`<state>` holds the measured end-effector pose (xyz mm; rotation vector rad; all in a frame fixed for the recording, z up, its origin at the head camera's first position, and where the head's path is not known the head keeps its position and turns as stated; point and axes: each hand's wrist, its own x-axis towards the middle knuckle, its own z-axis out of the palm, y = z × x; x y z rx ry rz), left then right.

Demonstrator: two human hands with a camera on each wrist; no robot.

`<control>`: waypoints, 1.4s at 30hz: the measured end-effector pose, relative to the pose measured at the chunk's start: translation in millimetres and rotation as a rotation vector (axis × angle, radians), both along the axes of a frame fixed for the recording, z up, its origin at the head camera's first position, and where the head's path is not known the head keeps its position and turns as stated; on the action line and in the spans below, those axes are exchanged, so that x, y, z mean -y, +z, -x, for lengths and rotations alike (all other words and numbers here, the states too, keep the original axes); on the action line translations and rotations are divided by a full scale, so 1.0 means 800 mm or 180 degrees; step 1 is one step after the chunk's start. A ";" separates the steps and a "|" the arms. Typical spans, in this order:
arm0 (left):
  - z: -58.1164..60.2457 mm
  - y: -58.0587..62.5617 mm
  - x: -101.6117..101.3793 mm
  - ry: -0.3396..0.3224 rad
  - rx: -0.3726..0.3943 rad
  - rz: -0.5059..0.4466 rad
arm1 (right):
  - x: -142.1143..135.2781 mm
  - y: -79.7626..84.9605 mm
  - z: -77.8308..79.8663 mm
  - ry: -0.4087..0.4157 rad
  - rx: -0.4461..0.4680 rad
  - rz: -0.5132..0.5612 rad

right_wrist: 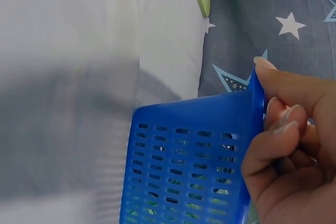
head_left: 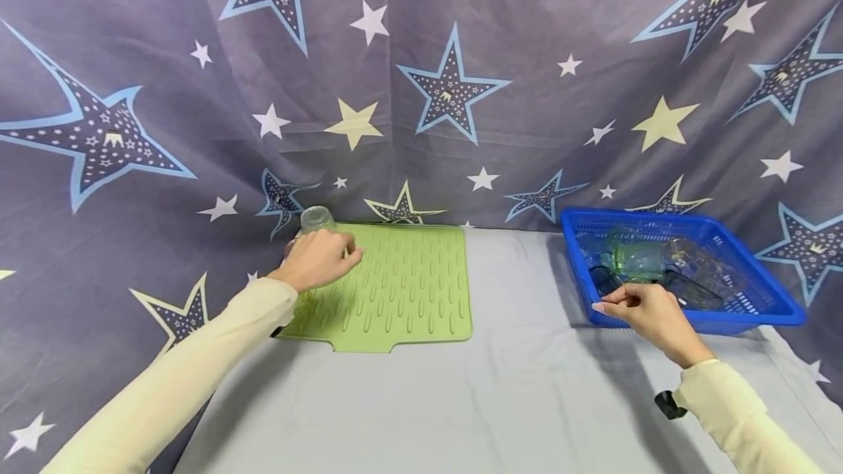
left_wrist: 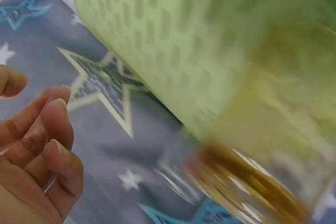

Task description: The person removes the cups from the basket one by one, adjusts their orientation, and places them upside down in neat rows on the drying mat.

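Behind everything, a purple-grey curtain [head_left: 540, 152] printed with blue-edged, white and yellow stars. In front, a bench [head_left: 461, 401] under a pale grey-white cloth. On the left half of the bench, a flat green mat [head_left: 402, 284] with rows of raised oblong ridges and a tab on the near edge. Well apart to the right, a blue basket [head_left: 718, 322] with slotted walls, full of see-through pieces. Reaching in from both lower corners, a person's arms in cream sleeves [head_left: 191, 364], with a small black device [head_left: 669, 405] at the right wrist.

Holds the left hand [head_left: 321, 260] over the mat's left edge, with fingers [left_wrist: 60, 114] loosely bent inward and apart from the glassware. Pinches the basket's rim at its near-left corner with the right hand [head_left: 648, 313], thumb against the rim and the other fingers curled in below.

Inside the basket, a green see-through mug [head_left: 635, 258] on its side, among clear and dark pieces too jumbled to name. At the mat's far-left corner, just beyond the left hand, a clear glass [head_left: 318, 219]. By the mat's left edge, an amber see-through vessel [left_wrist: 294, 114], blurred in the left wrist view.
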<state>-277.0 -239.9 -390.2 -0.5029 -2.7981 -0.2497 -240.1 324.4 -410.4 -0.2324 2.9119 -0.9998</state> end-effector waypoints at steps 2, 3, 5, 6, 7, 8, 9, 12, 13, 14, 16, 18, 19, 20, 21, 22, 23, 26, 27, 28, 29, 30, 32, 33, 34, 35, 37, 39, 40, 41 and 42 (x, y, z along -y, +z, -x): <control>0.006 -0.003 -0.020 -0.0104 0.0058 -0.0014 | 0.000 -0.001 -0.001 0.0006 0.0013 0.0025; 0.008 -0.004 -0.031 -0.0153 0.0103 -0.0036 | 0.000 -0.002 -0.001 0.0013 0.0014 0.0035; 0.012 -0.008 -0.051 -0.0254 0.0216 -0.0110 | -0.001 -0.001 -0.002 -0.0001 0.0037 0.0077; 0.013 -0.010 -0.062 -0.0296 0.0277 -0.0137 | -0.002 0.000 -0.002 -0.0011 0.0069 0.0112; 0.015 -0.014 -0.072 -0.0343 0.0321 -0.0163 | -0.004 0.000 -0.001 -0.0025 0.0098 0.0141; 0.017 -0.017 -0.083 -0.0373 0.0373 -0.0194 | -0.004 0.001 -0.001 -0.0049 0.0136 0.0175; 0.018 -0.019 -0.093 -0.0406 0.0420 -0.0225 | -0.005 0.002 -0.001 -0.0075 0.0167 0.0210; 0.022 -0.027 -0.125 -0.0468 0.0513 -0.0289 | -0.004 0.001 0.000 -0.0140 0.0132 0.0290; 0.022 -0.028 -0.135 -0.0495 0.0550 -0.0325 | -0.003 0.000 0.000 -0.0172 0.0085 0.0323; 0.022 -0.028 -0.145 -0.0514 0.0590 -0.0337 | -0.002 -0.001 0.000 -0.0223 0.0037 0.0349; 0.021 -0.029 -0.163 -0.0594 0.0650 -0.0364 | -0.001 -0.003 0.000 -0.0341 -0.0050 0.0486; 0.020 -0.028 -0.181 -0.0690 0.0728 -0.0376 | -0.002 -0.004 -0.002 -0.0499 -0.0074 0.0706; 0.019 -0.029 -0.190 -0.0737 0.0767 -0.0385 | -0.002 -0.003 -0.002 -0.0572 -0.0079 0.0810; 0.018 -0.029 -0.198 -0.0778 0.0777 -0.0375 | -0.004 -0.003 -0.003 -0.0636 -0.0080 0.0915; 0.017 -0.030 -0.207 -0.0821 0.0812 -0.0403 | -0.005 -0.002 -0.003 -0.0683 -0.0078 0.1026; 0.016 -0.032 -0.216 -0.0855 0.0836 -0.0426 | -0.006 -0.001 -0.004 -0.0720 -0.0080 0.1098; 0.014 -0.033 -0.225 -0.0893 0.0864 -0.0464 | -0.007 0.000 -0.004 -0.0745 -0.0080 0.1156; 0.011 -0.040 -0.252 -0.1007 0.0924 -0.0604 | -0.011 0.003 -0.004 -0.0780 -0.0051 0.1239; 0.010 -0.043 -0.261 -0.1046 0.0958 -0.0650 | -0.011 0.004 -0.004 -0.0783 -0.0025 0.1241; 0.008 -0.046 -0.270 -0.1075 0.0986 -0.0689 | -0.012 0.005 -0.004 -0.0785 -0.0001 0.1229; 0.006 -0.049 -0.279 -0.1110 0.1020 -0.0723 | -0.013 0.006 -0.003 -0.0778 0.0025 0.1207; 0.005 -0.052 -0.288 -0.1138 0.1056 -0.0750 | -0.013 0.008 -0.001 -0.0767 0.0044 0.1183; 0.001 -0.058 -0.304 -0.1167 0.1146 -0.0803 | -0.012 0.011 0.002 -0.0739 0.0058 0.1118; 0.000 -0.060 -0.312 -0.1183 0.1184 -0.0817 | -0.011 0.012 0.004 -0.0724 0.0053 0.1083; -0.001 -0.063 -0.320 -0.1197 0.1216 -0.0831 | -0.011 0.013 0.005 -0.0717 0.0040 0.1046; -0.002 -0.065 -0.328 -0.1217 0.1234 -0.0833 | -0.010 0.015 0.007 -0.0716 0.0021 0.1022; -0.002 -0.069 -0.344 -0.1255 0.1246 -0.0799 | -0.011 0.019 0.008 -0.0741 -0.0005 0.0986; -0.001 -0.073 -0.361 -0.1274 0.1215 -0.0744 | -0.013 0.021 0.007 -0.0772 -0.0010 0.0964; 0.001 -0.073 -0.371 -0.1275 0.1196 -0.0728 | -0.014 0.022 0.007 -0.0784 -0.0007 0.0951; 0.002 -0.073 -0.380 -0.1262 0.1195 -0.0732 | -0.015 0.023 0.006 -0.0796 0.0002 0.0945; 0.003 -0.073 -0.390 -0.1249 0.1207 -0.0751 | -0.017 0.024 0.004 -0.0806 0.0009 0.0935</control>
